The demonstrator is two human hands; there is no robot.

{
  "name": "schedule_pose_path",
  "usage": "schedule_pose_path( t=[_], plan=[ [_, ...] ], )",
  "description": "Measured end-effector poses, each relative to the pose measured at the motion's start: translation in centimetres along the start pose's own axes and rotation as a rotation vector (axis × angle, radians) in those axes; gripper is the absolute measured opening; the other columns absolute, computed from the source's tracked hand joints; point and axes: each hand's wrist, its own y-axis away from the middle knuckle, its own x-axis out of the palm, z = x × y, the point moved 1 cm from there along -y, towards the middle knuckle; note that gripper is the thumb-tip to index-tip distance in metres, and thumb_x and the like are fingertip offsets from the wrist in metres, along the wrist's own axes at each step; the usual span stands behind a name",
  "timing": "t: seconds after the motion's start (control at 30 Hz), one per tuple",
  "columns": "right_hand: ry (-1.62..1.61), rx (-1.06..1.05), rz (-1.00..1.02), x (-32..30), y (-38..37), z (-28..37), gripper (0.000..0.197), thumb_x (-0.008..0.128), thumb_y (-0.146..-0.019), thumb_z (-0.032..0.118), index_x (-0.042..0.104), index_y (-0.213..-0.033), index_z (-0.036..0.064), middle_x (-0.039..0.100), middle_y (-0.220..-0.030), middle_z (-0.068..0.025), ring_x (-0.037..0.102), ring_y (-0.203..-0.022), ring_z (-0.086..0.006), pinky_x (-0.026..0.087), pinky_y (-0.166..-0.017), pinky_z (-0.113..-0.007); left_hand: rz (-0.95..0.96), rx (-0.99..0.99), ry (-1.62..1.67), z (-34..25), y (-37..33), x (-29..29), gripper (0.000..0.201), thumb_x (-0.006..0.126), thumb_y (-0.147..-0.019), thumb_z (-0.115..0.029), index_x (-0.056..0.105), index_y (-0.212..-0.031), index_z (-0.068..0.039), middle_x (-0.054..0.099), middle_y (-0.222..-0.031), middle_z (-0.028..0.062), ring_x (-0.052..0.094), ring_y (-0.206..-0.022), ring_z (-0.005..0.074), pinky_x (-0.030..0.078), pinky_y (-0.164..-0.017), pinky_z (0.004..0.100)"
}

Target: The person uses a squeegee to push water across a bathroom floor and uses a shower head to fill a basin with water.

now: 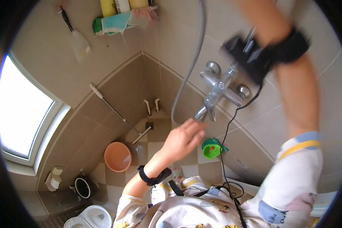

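Observation:
My left hand is just below the spout of a chrome shower mixer tap on the tiled wall. Its fingers are loosely bent and apart, with nothing seen in them. A lever handle hangs beside the spout, close to my fingertips. My right arm reaches high up past the tap, and my right hand is blurred and cut by the upper edge, so its fingers are hidden. A black strap with a dark box-shaped device sits at my right wrist, in front of the riser pipe. My left wrist wears a black band.
A grey shower hose hangs left of the tap. A black cable runs down from my right wrist. On the floor are an orange bucket, a green basin and a squeegee leaning on the wall. A toilet stands lower left.

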Motion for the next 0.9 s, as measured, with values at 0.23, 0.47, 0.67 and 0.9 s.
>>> schedule_pose_path(
  t=[0.23,0.47,0.67,0.9],
  plan=[
    [-0.573,0.502,0.211,15.7,22.7,6.3,0.031,0.063,-0.078,0.015,0.043,-0.098,0.0020,0.059,-0.080,-0.0176,0.060,-0.073,-0.0337,0.048,-0.062,-0.042,0.420,0.100,0.081,-2.7,3.9,-1.7,0.037,0.057,-0.073,0.000,0.059,-0.110,-0.006,0.057,-0.088,0.0088,0.059,-0.073,0.0258,0.050,-0.061,0.0348],
    [-0.567,0.858,0.285,19.1,44.4,10.3,0.036,0.065,-0.074,0.011,0.046,-0.104,0.0060,0.059,-0.087,-0.0155,0.059,-0.080,-0.0341,0.048,-0.067,-0.040,-0.167,-0.003,-0.118,-0.2,-2.9,-0.8,0.026,0.054,-0.083,-0.003,0.056,-0.109,-0.001,0.055,-0.092,0.0111,0.052,-0.070,0.0162,0.045,-0.061,0.0257],
    [-0.469,1.166,0.392,18.0,55.5,14.0,0.035,0.068,-0.072,0.010,0.048,-0.101,0.0042,0.058,-0.088,-0.0143,0.057,-0.085,-0.0311,0.047,-0.071,-0.039,-0.307,-0.062,-0.223,-0.3,-11.5,2.1,0.035,0.046,-0.091,-0.027,0.050,-0.115,-0.002,0.060,-0.079,0.0176,0.060,-0.069,0.0287,0.045,-0.063,0.0340],
    [-0.339,1.207,0.372,14.2,59.5,14.3,0.035,0.067,-0.069,0.006,0.048,-0.100,0.0030,0.058,-0.086,-0.0131,0.057,-0.083,-0.0301,0.046,-0.071,-0.038,-0.263,0.032,-0.237,-0.7,-13.6,2.3,0.034,0.044,-0.090,-0.023,0.047,-0.110,0.005,0.057,-0.064,0.0229,0.057,-0.066,0.0410,0.044,-0.060,0.0470]
  ],
)
